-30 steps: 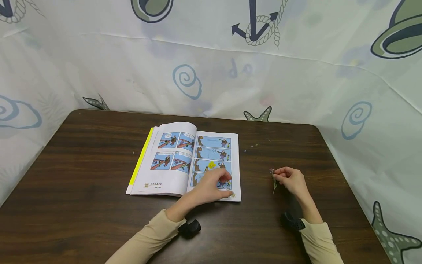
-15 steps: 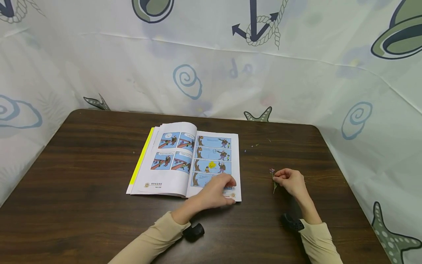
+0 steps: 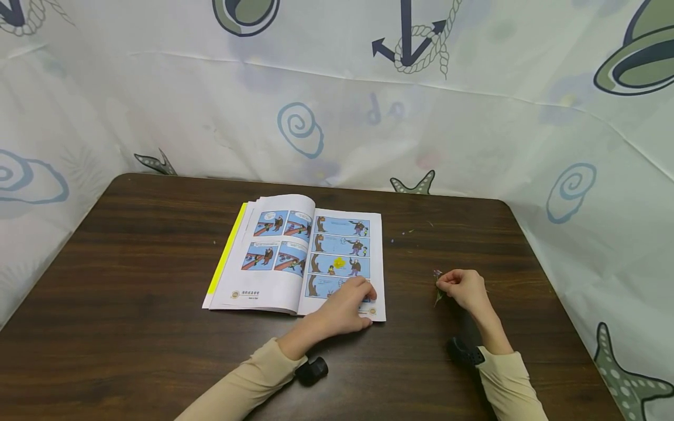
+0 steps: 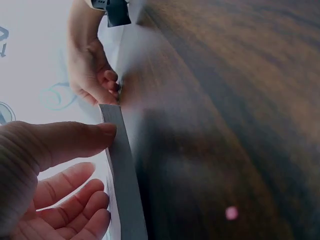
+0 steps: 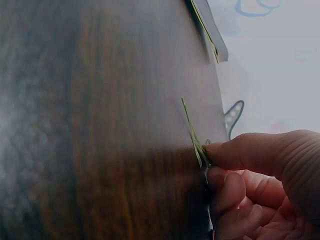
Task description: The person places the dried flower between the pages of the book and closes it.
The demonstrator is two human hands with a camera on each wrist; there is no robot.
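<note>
An open comic book (image 3: pixel 268 286) lies on the table, pages up. My left hand (image 3: pixel 344 307) rests over the lower right page. In the left wrist view its thumb touches the edge of the book (image 4: pixel 126 175), while the other fingers bend loosely above the page, apart from the thumb. To the right of the book, my right hand (image 3: pixel 466 289) pinches a small flower (image 3: pixel 437 275) between thumb and fingertips, close over the table. Its thin green stem (image 5: pixel 189 120) sticks out past the fingertips in the right wrist view. The fingers hide part of the flower.
Tiny petal bits (image 3: pixel 405 232) lie on the dark wooden table (image 3: pixel 131 327) behind the right hand. A pink speck (image 4: pixel 231 213) shows in the left wrist view. Behind the table hangs a white printed curtain (image 3: pixel 210 117). Each wrist carries a black camera (image 3: pixel 312 371).
My left hand has shifted slightly toward the book's lower right corner, its thumb drawing in to the edge. The right hand keeps its pinch on the flower, whose stem has tilted slightly.
</note>
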